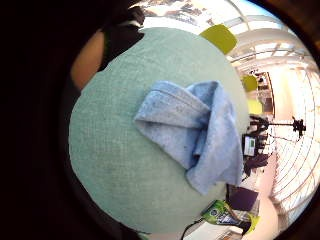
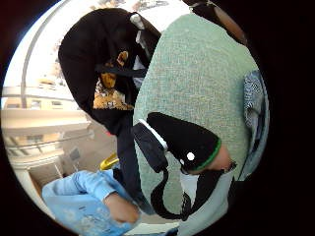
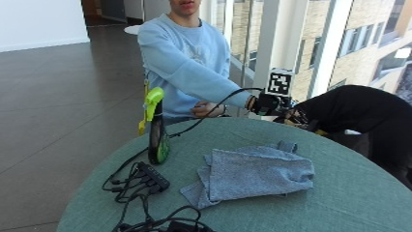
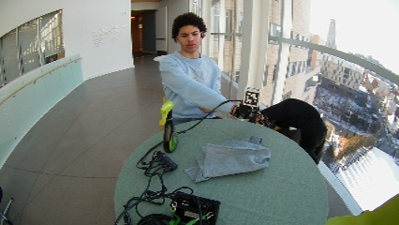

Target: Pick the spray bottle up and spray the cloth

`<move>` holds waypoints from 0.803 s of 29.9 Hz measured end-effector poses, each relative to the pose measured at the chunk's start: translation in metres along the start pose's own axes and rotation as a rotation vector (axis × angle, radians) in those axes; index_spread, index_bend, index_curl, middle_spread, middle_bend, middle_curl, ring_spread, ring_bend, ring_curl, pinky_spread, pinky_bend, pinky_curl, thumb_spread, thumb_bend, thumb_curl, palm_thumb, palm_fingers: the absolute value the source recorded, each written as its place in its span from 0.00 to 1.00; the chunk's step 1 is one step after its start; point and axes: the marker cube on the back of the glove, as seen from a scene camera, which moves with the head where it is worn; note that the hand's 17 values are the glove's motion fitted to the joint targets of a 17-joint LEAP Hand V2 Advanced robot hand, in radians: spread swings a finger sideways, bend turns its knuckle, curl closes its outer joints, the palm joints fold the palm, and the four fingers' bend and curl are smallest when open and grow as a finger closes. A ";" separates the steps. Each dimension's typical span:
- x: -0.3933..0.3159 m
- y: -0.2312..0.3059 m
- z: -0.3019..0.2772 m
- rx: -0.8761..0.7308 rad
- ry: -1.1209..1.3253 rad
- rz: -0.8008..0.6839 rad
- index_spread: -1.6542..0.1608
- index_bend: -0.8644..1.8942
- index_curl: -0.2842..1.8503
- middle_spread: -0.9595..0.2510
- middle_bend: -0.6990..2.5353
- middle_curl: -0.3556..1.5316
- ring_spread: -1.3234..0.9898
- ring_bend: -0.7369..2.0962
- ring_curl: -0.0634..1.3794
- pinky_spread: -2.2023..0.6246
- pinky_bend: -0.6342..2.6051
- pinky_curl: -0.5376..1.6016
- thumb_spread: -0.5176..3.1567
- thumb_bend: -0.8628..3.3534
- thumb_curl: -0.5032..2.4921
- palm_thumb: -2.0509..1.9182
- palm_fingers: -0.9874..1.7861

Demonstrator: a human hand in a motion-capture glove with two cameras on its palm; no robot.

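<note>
Spray bottle [image 3: 155,126] and cloth [image 3: 254,173] are both sitting on the round green bench [image 3: 341,193] in the outside view. We are seeing the bottle standing upright near the bench's edge on the person's right, its yellow-green trigger head at the top, with nothing touching it. We are seeing the blue-grey cloth lying crumpled and loosely folded near the middle of the bench, well apart from the bottle. A black power strip [image 3: 153,176] with tangled cables is lying just beside the bottle's base. The gloved right hand [image 3: 267,104] is hovering above the far edge of the bench, away from both things, next to a black bag [image 3: 360,113]. We cannot tell from here whether its fingers are apart or together.

In the wide outside view we are seeing the same layout: bottle [image 4: 169,129] upright, cloth [image 4: 229,159] in the middle, hand [image 4: 244,111] at the far rim.

In the little finger side palm view the cloth [image 1: 192,132] is lying on the green bench [image 1: 115,165] below the palm.

In the thumb side palm view we are seeing a gloved thumb [image 2: 189,142] stretched out over the bench [image 2: 197,73], holding nothing.
</note>
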 end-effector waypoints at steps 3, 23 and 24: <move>0.005 0.001 0.000 -0.004 0.022 -0.015 0.69 0.37 0.23 0.74 0.33 0.33 0.56 0.35 0.17 0.85 0.28 0.35 0.42 0.22 0.22 0.60 0.52; 0.037 0.090 -0.029 0.079 -0.039 0.006 0.67 0.36 0.24 0.74 0.31 0.36 0.56 0.35 0.21 0.85 0.28 0.39 0.43 0.20 0.23 0.59 0.50; 0.039 0.104 -0.031 0.103 -0.055 0.007 0.67 0.36 0.24 0.74 0.31 0.36 0.56 0.35 0.21 0.85 0.28 0.39 0.43 0.20 0.23 0.59 0.50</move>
